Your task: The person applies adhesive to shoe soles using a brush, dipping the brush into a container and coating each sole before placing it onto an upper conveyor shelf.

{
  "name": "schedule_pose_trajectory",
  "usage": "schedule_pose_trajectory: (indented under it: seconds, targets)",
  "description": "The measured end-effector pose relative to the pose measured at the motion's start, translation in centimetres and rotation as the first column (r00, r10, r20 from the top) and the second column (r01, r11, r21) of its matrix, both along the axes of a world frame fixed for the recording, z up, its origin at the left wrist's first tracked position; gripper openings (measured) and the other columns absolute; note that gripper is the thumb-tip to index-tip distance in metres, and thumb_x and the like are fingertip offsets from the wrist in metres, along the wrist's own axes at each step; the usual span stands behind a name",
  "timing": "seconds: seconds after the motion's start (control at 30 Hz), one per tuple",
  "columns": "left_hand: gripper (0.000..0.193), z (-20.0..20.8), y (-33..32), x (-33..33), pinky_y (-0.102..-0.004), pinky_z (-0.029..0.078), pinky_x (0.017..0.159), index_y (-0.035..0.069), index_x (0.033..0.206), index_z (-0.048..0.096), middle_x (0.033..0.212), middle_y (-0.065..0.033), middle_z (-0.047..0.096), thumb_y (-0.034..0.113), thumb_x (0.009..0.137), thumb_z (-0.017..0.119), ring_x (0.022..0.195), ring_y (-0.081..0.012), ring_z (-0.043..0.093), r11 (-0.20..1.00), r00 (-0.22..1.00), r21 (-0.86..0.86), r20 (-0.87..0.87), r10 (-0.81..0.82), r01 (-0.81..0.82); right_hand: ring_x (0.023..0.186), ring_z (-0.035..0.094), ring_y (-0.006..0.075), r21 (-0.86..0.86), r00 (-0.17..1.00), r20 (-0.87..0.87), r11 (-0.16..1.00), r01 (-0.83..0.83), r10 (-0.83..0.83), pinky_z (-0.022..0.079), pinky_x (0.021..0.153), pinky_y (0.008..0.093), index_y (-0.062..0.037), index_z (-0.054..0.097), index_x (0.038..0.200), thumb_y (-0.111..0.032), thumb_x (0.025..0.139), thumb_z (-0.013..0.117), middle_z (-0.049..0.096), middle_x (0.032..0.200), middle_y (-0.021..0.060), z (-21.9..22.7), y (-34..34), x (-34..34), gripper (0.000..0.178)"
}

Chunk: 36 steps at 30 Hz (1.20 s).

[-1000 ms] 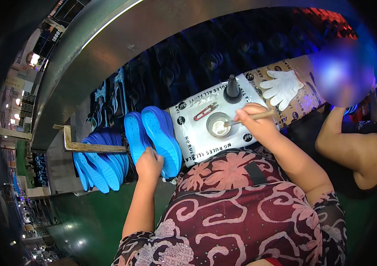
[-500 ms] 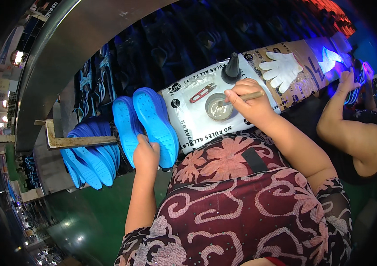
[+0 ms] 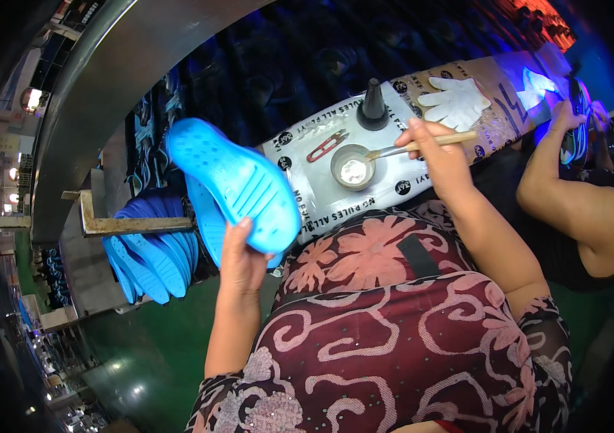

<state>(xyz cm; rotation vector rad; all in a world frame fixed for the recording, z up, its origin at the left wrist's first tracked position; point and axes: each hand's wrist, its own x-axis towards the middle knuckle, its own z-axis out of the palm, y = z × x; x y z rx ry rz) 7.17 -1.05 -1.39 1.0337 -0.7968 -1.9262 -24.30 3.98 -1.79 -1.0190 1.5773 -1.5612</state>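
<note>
My left hand (image 3: 243, 258) grips a bright blue shoe sole (image 3: 231, 173) by its wide end, thumb on the upper face, holding it tilted. Partly hidden beneath lies a second blue sole (image 3: 208, 225). My right hand (image 3: 437, 160) is closed around the wooden handle of a brush (image 3: 408, 149). The brush's bristles are at the right rim of a small round cup (image 3: 341, 177) with pale liquid inside. Beside the cup lie red thread snips (image 3: 327, 146), and a black cone-shaped bottle (image 3: 373, 110) stands behind it.
A row of blue soles (image 3: 150, 263) leans at the left, near a rusty metal bracket (image 3: 134, 226). A white glove (image 3: 457, 102) lies on the covered bench (image 3: 401, 173). At the far right a co-worker's hands (image 3: 568, 117) hold a shoe part under bluish light.
My left hand has lifted one sole off the bench and tilted it over the other. My right hand has moved right, drawing the brush from inside the cup to its rim.
</note>
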Motion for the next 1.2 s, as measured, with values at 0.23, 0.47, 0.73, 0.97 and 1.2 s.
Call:
schedule_pose_trajectory:
  seconds: [0.23,0.47,0.73,0.97,1.2]
  targets:
    - [0.039,0.8,0.7,-6.2,-0.0306,0.052,0.057,0.003,0.121,0.034,0.098,-0.014,0.058,0.006,0.088,0.055,0.07,-0.017,0.059,0.87,0.952,-0.492,0.271,0.141,0.011,0.063,0.054,0.0129,-0.17,0.98,-0.136,0.971,-0.168,0.145,0.043,0.068,0.028,-0.0009,0.067,0.07,-0.025,0.093,0.056,0.06,0.064,0.0051,4.9,2.6,1.3,0.035]
    - [0.048,2.2,1.4,-8.1,-0.0319,0.05,0.084,-0.002,0.122,0.034,0.11,-0.0143,0.055,-0.001,0.082,0.06,0.097,-0.0198,0.058,0.717,0.891,-0.68,0.409,0.197,0.153,0.06,0.053,0.0204,-0.365,0.756,-0.652,0.853,-0.372,0.051,0.041,0.085,0.0391,-0.0074,0.065,0.067,-0.018,0.085,0.061,0.057,0.061,0.0026,5.4,2.1,2.9,0.022]
    - [0.051,1.9,1.1,-8.7,-0.0306,0.051,0.078,-0.007,0.121,0.039,0.097,-0.0159,0.063,-0.001,0.076,0.062,0.085,-0.0199,0.065,0.604,0.892,-0.784,0.365,0.266,0.141,0.058,0.052,0.0225,-0.342,0.688,-0.726,0.867,-0.363,0.002,0.042,0.08,0.0377,-0.0077,0.06,0.062,-0.015,0.077,0.07,0.054,0.059,0.0038,4.8,1.8,3.1,0.019]
    - [0.051,1.8,0.9,-8.6,-0.0305,0.053,0.074,-0.009,0.12,0.038,0.096,-0.0172,0.065,0.0,0.076,0.062,0.083,-0.0216,0.067,0.614,0.85,-0.764,0.446,0.28,0.199,0.057,0.051,0.0231,-0.306,0.704,-0.709,0.883,-0.356,0.038,0.043,0.079,0.0376,-0.0068,0.06,0.062,-0.017,0.08,0.067,0.053,0.058,0.005,5.3,1.5,3.2,0.022]
    - [0.052,1.5,0.8,-8.5,-0.0309,0.052,0.075,-0.009,0.12,0.039,0.096,-0.0176,0.065,0.001,0.076,0.062,0.084,-0.0222,0.067,0.608,0.876,-0.781,0.386,0.288,0.144,0.058,0.053,0.0222,-0.279,0.656,-0.755,0.901,-0.331,0.007,0.042,0.08,0.0376,-0.0089,0.063,0.063,-0.02,0.079,0.069,0.055,0.058,0.0036,4.5,1.3,2.8,0.02]
